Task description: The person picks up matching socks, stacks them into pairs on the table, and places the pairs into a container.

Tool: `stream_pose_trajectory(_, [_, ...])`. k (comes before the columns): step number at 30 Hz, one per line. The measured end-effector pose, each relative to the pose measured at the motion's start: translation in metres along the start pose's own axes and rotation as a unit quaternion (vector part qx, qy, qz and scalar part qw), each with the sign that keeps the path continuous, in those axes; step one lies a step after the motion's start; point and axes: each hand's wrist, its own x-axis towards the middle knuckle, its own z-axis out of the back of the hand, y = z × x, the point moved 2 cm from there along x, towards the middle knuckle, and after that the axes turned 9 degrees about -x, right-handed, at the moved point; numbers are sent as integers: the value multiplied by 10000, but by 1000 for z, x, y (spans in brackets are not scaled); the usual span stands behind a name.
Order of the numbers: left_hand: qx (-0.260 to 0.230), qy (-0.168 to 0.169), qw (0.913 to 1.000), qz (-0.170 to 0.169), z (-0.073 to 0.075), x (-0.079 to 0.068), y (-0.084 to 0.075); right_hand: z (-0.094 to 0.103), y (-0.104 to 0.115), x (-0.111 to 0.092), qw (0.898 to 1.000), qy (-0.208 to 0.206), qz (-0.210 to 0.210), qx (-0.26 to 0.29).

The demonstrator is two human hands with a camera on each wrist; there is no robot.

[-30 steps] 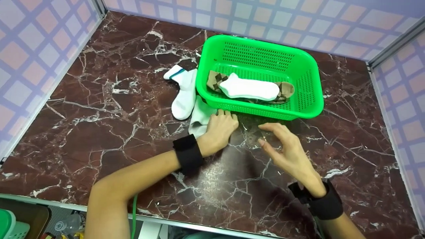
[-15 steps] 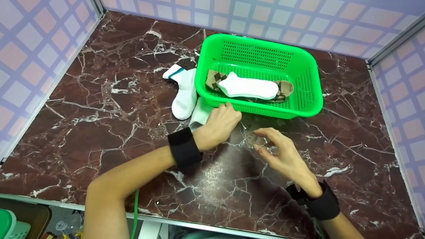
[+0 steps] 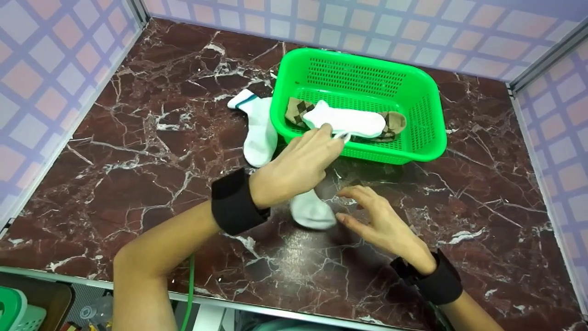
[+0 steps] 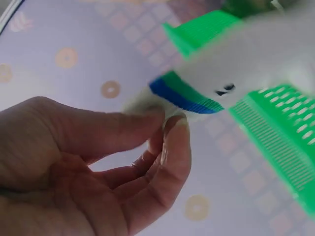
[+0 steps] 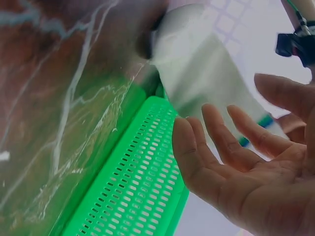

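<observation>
My left hand (image 3: pixel 296 161) is raised at the near side of the green basket (image 3: pixel 282 133), pinching a white sock (image 3: pixel 312 211) by its cuff. In the left wrist view, thumb and fingertips grip the sock (image 4: pixel 216 73) just below its blue and green stripes. The toe hangs down over the table, beneath the hand. My right hand (image 3: pixel 383 223) is held with fingers spread, close to the hanging toe, holding nothing. From the right wrist, the sock (image 5: pixel 197 73) appears behind the fingers; whether they touch cannot be told.
Another white sock (image 3: pixel 259 133) with a striped cuff lies left of the basket. Inside the basket a white sock (image 3: pixel 351 122) rests on a brown checked sock (image 3: pixel 396 124). Patterned walls (image 3: pixel 257 20) border the marbled table (image 3: pixel 151 138).
My left hand has lifted the sock from beside the basket, moving upward, and the toe now hangs free. The right hand has shifted slightly left and nearer to me.
</observation>
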Motion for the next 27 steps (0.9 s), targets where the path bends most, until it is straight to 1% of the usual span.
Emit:
stream_pose_trajectory(2, [-15,-107,9999,105,7,1,-8,-1,2,-1,9999,109,-100,-57])
stream_pose_trajectory(5, [49,-310,9992,227,15,4,-19,-1,3,-3,9998,126,-136,-120])
stream_pose_trajectory(7, [147,-515,9984,193,20,7,-24,-3,3,-3,9999,62,-109,-83])
stream_pose_trajectory(9, [228,-648,9974,231,24,9,-28,-5,3,-3,10000,-22,-80,19])
stream_pose_trajectory(12, [195,-812,9960,329,29,13,-29,-7,1,-4,9993,-116,-226,292])
stream_pose_trajectory(16, [24,-878,9941,639,34,15,-21,-3,-1,-11,9958,-281,-575,659])
stream_pose_trajectory(20, [-182,-1030,9911,823,36,13,-8,7,-2,-21,9940,-547,-735,591])
stream_pose_trajectory(23, [-479,-1106,9896,789,35,9,2,14,-1,-30,9925,-646,-879,550])
stream_pose_trajectory(27, [-1080,-1147,9858,575,27,3,15,23,1,-42,9865,-645,-1227,877])
